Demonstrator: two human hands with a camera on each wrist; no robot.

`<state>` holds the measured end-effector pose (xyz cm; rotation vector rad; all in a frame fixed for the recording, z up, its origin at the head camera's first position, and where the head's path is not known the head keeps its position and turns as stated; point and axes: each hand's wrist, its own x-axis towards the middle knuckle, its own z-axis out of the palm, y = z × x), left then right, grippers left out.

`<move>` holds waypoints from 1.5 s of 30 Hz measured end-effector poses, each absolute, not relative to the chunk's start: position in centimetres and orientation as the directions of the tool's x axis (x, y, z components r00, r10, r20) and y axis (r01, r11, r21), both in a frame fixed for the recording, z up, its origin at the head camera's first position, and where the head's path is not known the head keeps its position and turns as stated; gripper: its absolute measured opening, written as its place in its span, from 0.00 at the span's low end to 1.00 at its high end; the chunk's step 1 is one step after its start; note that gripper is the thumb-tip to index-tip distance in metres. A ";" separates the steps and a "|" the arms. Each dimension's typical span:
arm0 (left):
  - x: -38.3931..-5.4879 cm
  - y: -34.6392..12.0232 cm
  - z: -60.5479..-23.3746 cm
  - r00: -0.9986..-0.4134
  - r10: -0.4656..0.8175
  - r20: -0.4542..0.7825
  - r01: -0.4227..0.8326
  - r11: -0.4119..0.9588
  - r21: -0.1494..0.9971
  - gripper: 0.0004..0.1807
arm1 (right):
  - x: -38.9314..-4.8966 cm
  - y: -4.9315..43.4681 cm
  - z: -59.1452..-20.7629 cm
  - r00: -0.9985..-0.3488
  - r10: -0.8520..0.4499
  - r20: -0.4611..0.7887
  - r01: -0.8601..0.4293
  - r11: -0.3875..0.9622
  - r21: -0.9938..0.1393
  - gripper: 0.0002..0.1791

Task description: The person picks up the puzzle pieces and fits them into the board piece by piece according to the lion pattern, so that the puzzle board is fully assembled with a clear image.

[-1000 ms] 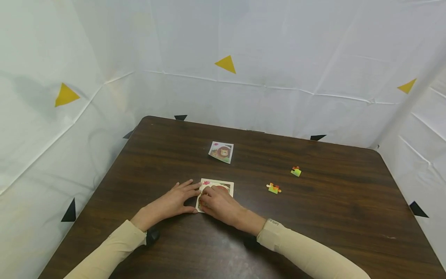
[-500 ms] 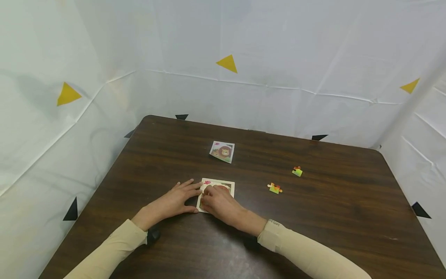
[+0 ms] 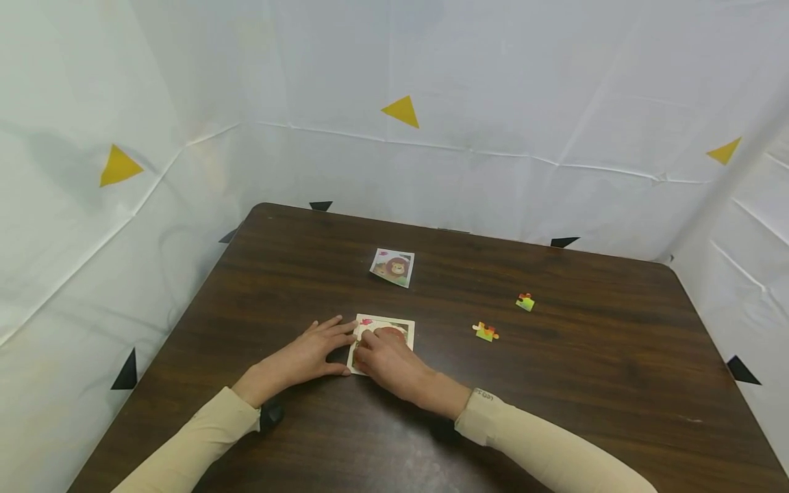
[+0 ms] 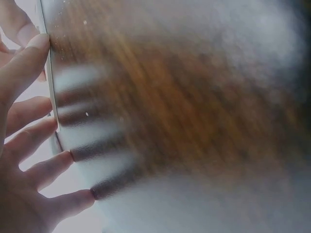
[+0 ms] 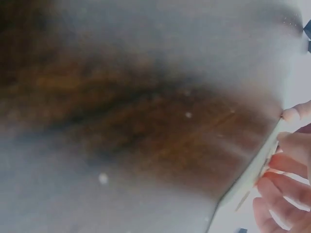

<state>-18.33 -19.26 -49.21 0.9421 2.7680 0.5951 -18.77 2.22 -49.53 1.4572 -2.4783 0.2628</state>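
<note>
A small square puzzle board (image 3: 402, 321) with a pale border and a picture on it lies flat on the table. Spread and nearly straight, the fingers of my left hand (image 3: 312, 352) rest along its left side, the thumb near its lower left corner. In the left wrist view, the left thumb (image 4: 29, 60) touches the board's edge. Over the board's middle is my right hand (image 3: 392, 363), fingers bent down onto it. The right wrist view shows the curled fingers (image 5: 286, 191) at the board; whether they pinch a piece is hidden.
Two loose jigsaw pieces, a nearer one (image 3: 485, 332) and a farther one (image 3: 525, 302), lie to the right on the dark wooden table (image 3: 585, 376). Beyond the board lies a lion picture card (image 3: 392, 268) with a curled edge. White sheeting (image 3: 481, 82) surrounds the table.
Both hands keep almost the same place at the board. The right fingers shift only slightly on it. The card and loose pieces have not moved on the table.
</note>
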 end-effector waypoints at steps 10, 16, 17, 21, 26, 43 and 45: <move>-18.4 -19.0 -49.0 -0.803 0.594 -0.048 0.527 0.745 0.409 0.34 | -17.3 2.4 -48.5 -0.476 -0.867 0.146 -0.847 0.496 0.190 0.13; -18.4 -19.0 -49.1 -0.799 0.599 -0.046 0.532 0.741 0.410 0.34 | -17.1 3.2 -48.4 -0.481 -0.865 0.141 -0.859 0.497 0.121 0.15; -18.4 -19.0 -49.1 -0.799 0.600 -0.046 0.532 0.740 0.411 0.34 | -17.1 3.4 -48.4 -0.479 -0.867 0.138 -0.864 0.493 0.099 0.15; -18.3 -19.1 -49.2 -0.799 0.598 -0.057 0.524 0.741 0.420 0.34 | -17.3 4.1 -48.7 -0.479 -0.870 0.117 -0.877 0.481 -0.012 0.17; -18.2 -19.1 -49.3 -0.801 0.593 -0.078 0.510 0.745 0.429 0.34 | -17.4 4.8 -48.7 -0.469 -0.874 0.123 -0.882 0.456 -0.122 0.16; -18.2 -18.9 -49.0 -0.808 0.582 -0.088 0.498 0.756 0.424 0.35 | -19.7 12.2 -48.6 -0.670 -0.637 0.383 -0.741 0.612 -0.277 0.23; -18.2 -18.9 -49.1 -0.810 0.581 -0.084 0.499 0.757 0.421 0.35 | -19.8 13.1 -48.8 -0.716 -0.586 0.380 -0.692 0.667 -0.275 0.22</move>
